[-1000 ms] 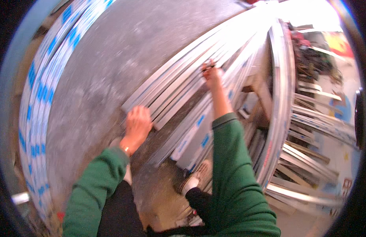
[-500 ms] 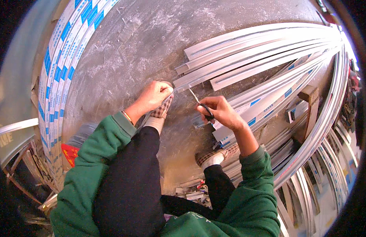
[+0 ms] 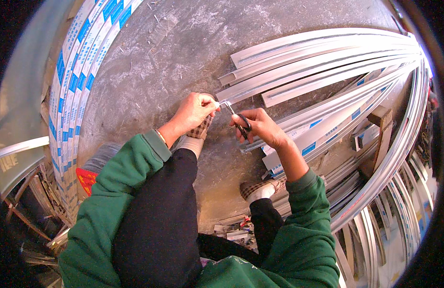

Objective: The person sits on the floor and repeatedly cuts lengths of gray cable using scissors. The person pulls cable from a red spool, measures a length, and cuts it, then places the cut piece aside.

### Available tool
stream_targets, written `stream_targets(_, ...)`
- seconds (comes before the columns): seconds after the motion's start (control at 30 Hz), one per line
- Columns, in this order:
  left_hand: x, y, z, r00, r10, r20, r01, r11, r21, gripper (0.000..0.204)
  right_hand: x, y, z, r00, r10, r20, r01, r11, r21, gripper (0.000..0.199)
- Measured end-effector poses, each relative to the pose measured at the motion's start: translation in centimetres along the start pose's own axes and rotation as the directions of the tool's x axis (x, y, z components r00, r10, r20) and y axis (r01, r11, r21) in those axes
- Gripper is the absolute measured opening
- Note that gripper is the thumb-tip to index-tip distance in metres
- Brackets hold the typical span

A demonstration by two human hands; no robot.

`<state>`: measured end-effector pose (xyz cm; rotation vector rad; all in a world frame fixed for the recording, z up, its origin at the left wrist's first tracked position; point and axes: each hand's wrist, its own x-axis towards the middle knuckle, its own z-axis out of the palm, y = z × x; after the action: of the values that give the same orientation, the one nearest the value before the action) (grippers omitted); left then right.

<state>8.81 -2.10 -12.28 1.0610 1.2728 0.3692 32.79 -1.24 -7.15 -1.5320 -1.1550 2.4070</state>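
My left hand (image 3: 197,113) is closed in a pinch on a thin pale strip (image 3: 220,104), right by the near end of a long white profile (image 3: 251,88). Most of the strip is hidden by my fingers. In my right hand (image 3: 264,127) is a pair of scissors (image 3: 243,126) with black handles. Its blades stand a little apart and point up and left, with their tips at the strip close to my left fingertips. The profile lies among several similar lengths that fan out toward the far right.
Blue-and-white wrapped profiles (image 3: 68,110) curve along the left. A grey coil (image 3: 101,157) with a red label lies by my left sleeve. A wooden support (image 3: 382,137) and more profiles (image 3: 366,201) are at the right. Offcuts (image 3: 236,233) lie between my feet.
My right hand has moved up and left, bringing the scissors to my left fingertips. My left hand has shifted slightly up and right. The view has shifted a little.
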Motion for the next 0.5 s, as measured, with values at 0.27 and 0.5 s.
stream_targets(0.27, -0.1, 0.7, 0.0, 0.999, 0.048, 0.008, -0.048, 0.996, 0.081, 0.024, 1.1, 0.4, -0.6, 0.997, 0.045, 0.069, -0.055, 0.988, 0.145, 0.045)
stream_targets(0.5, 0.0, 0.8, -0.3, 0.998, 0.047, 0.029, -0.050, 0.992, 0.112, 0.024, 1.5, 1.3, -0.3, 0.998, -0.036, 0.055, 0.024, 0.978, 0.208, 0.038)
